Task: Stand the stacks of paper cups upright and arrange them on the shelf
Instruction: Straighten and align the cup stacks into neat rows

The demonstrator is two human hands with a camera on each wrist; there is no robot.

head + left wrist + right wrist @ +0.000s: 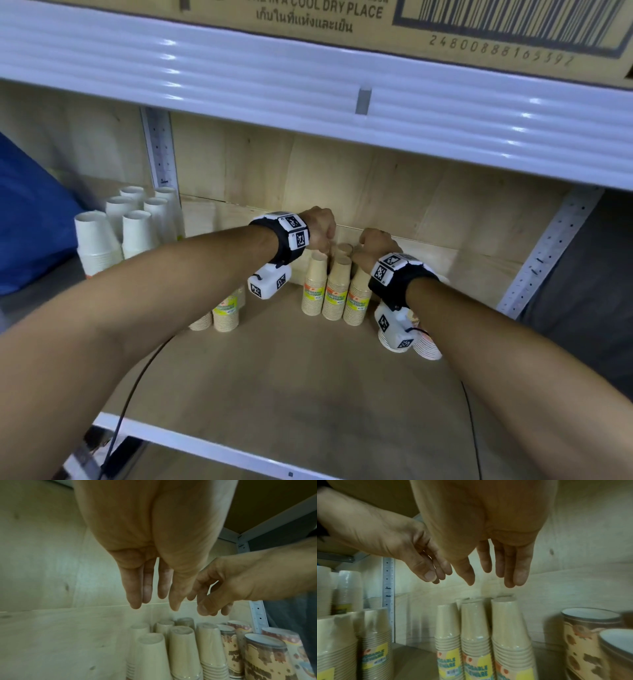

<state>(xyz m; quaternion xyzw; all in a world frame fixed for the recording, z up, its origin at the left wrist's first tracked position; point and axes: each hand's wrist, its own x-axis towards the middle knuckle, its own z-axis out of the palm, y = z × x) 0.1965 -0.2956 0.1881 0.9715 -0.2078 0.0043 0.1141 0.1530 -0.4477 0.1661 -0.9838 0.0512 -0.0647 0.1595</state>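
both my left hand (154, 547) and right hand (479, 534) hung relaxed, fingers loose, holding nothing, directly above the upright kraft cup stacks (334, 291); axes vertical, neither hand nearer.

The front of the shelf (291, 377) is bare board, so a hand can enter there. At the back, the kraft cup stacks (334, 291) stand upright and close together. Two more stacks (224, 311) block the left, and patterned cups (583, 635) seem to fill the right. The upper shelf (308, 89) limits the height.
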